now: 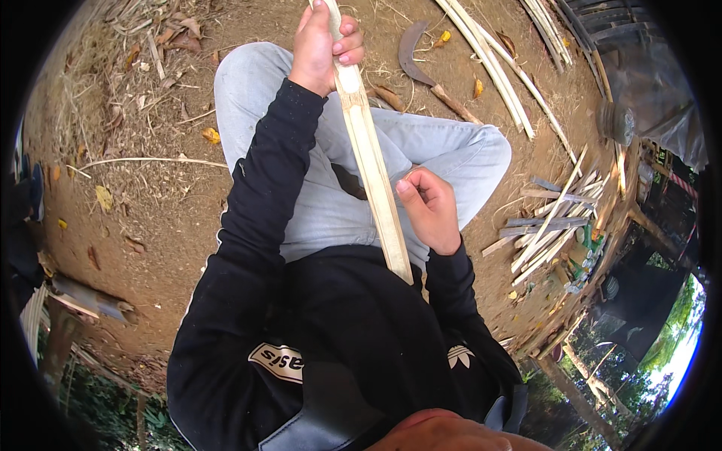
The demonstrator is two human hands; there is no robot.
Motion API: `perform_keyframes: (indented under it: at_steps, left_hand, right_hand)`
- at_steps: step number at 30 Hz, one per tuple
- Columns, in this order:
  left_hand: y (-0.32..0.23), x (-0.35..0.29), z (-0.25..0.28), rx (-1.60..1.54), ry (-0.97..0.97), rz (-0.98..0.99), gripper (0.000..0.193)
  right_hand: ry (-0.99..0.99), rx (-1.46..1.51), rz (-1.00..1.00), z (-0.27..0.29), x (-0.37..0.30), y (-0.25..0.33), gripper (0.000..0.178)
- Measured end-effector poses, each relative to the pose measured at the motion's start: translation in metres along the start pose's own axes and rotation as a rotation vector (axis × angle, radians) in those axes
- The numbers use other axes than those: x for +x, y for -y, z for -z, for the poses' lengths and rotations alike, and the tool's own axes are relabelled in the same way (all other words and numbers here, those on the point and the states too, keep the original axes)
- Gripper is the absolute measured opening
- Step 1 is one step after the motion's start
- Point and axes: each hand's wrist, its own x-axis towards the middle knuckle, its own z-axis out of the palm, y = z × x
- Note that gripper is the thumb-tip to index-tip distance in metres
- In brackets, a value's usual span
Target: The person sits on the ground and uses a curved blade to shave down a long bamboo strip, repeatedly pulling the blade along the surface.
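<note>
While the left hand [314, 56] grips 1 pale strip [368, 161], the right hand [435, 210] curls half-open beside it.

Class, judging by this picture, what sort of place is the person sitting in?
Probably an outdoor rural work spot: bare earth scattered with fallen leaves, a curved sickle lying on the ground, and a pile of pale strips to the right.

- Long, narrow, pale-yellow split bamboo strip [371, 159]: straight, lengthwise lines showing, one node band toward far end.
- Lies slanted, far end leftward, near end rightward; far tip out of view.
</note>
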Motion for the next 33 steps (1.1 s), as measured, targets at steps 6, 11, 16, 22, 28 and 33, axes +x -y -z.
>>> perform_keyframes:
  at_steps: [6,11,16,22,28,33]
  left_hand:
    - [0.003,0.005,0.004,0.001,-0.025,0.008,0.019]
    - [-0.003,0.012,0.013,-0.032,-0.034,-0.014,0.02]
    - [-0.003,0.011,0.013,-0.028,-0.005,-0.004,0.021]
    - [-0.01,0.007,0.014,0.077,0.045,-0.015,0.025]
    - [-0.006,0.004,0.007,0.076,0.15,0.02,0.033]
    - [-0.017,0.0,0.004,0.025,0.138,-0.114,0.042]
  right_hand:
    - [-0.089,0.078,0.016,-0.004,-0.012,0.001,0.019]
    - [-0.164,0.044,0.081,0.011,-0.029,-0.006,0.024]
    - [-0.258,0.042,0.125,0.017,-0.035,-0.004,0.023]
    - [-0.649,0.227,0.259,0.077,-0.034,-0.008,0.021]
    - [-1.481,-0.782,0.257,0.233,-0.025,-0.05,0.046]
    - [-0.819,-0.767,0.271,0.208,0.088,-0.052,0.051]
